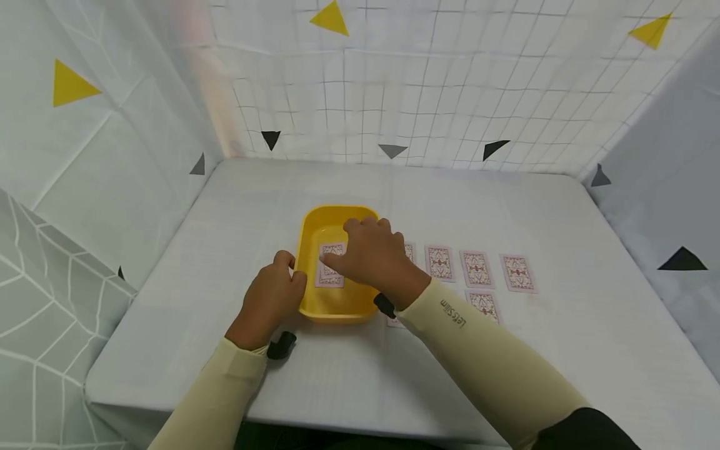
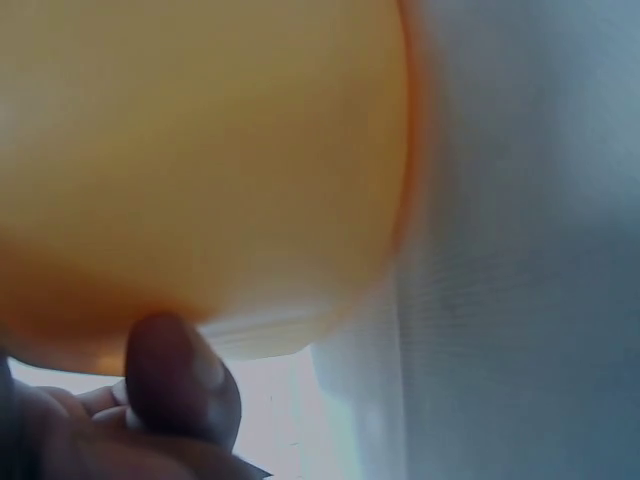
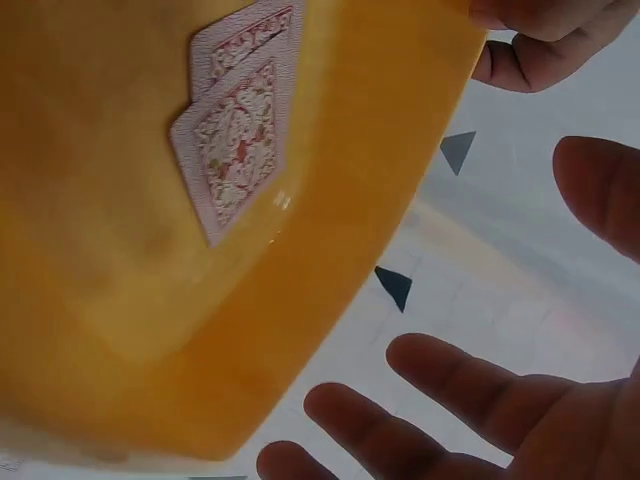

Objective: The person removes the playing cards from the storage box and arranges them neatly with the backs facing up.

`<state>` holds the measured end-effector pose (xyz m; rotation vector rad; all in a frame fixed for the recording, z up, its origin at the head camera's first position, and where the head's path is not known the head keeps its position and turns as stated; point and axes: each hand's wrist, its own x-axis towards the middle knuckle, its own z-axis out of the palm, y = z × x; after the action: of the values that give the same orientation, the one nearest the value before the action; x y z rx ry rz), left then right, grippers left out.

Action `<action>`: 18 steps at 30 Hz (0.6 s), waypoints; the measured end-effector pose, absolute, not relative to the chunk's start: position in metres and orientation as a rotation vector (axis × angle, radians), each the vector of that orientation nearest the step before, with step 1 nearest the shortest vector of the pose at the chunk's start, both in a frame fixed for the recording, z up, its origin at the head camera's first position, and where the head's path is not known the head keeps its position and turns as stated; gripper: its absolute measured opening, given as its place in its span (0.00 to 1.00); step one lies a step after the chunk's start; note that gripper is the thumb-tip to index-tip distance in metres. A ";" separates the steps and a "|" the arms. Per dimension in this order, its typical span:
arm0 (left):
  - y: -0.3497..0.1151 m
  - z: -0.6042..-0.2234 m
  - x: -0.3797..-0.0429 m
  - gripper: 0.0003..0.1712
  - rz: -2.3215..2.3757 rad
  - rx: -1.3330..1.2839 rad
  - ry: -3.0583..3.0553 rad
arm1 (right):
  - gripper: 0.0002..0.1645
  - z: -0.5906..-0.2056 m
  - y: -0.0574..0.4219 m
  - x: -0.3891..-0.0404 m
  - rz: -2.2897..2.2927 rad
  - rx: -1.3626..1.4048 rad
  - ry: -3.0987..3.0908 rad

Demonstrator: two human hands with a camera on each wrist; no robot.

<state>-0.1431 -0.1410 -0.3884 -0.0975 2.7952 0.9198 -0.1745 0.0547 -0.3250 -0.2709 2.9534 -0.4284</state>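
Observation:
A yellow plastic tray stands on the table, and its left rim is gripped by my left hand. In the left wrist view the thumb lies against the tray's outer wall. Inside the tray, overlapping playing cards lie with their red patterned backs up. Above the tray hovers my right hand; the right wrist view shows its fingers spread, with nothing held. Face-down cards lie on the table right of the tray, some partly hidden behind the right hand and forearm.
The table has a white cloth on it. White sheeting with a grid hangs behind it, and more sheeting flanks both sides. The table's front edge runs close to the person.

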 end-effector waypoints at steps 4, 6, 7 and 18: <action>-0.142 -0.387 -0.143 0.24 0.905 -0.116 2.778 | 0.51 -0.326 0.041 -0.184 -0.425 -0.262 2.886; -0.143 -0.388 -0.143 0.23 0.904 -0.118 2.776 | 0.49 -0.330 0.036 -0.190 -0.401 -0.244 2.868; -0.143 -0.388 -0.143 0.23 0.906 -0.118 2.776 | 0.48 -0.333 0.033 -0.193 -0.387 -0.234 2.864; -0.140 -0.392 -0.141 0.21 0.927 -0.079 2.828 | 0.42 -0.371 0.020 -0.210 -0.304 -0.178 2.848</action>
<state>-0.1414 -0.1400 -0.3920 -0.0792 2.8275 0.9267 -0.2096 0.0200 -0.3712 -0.1780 2.8480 -0.3035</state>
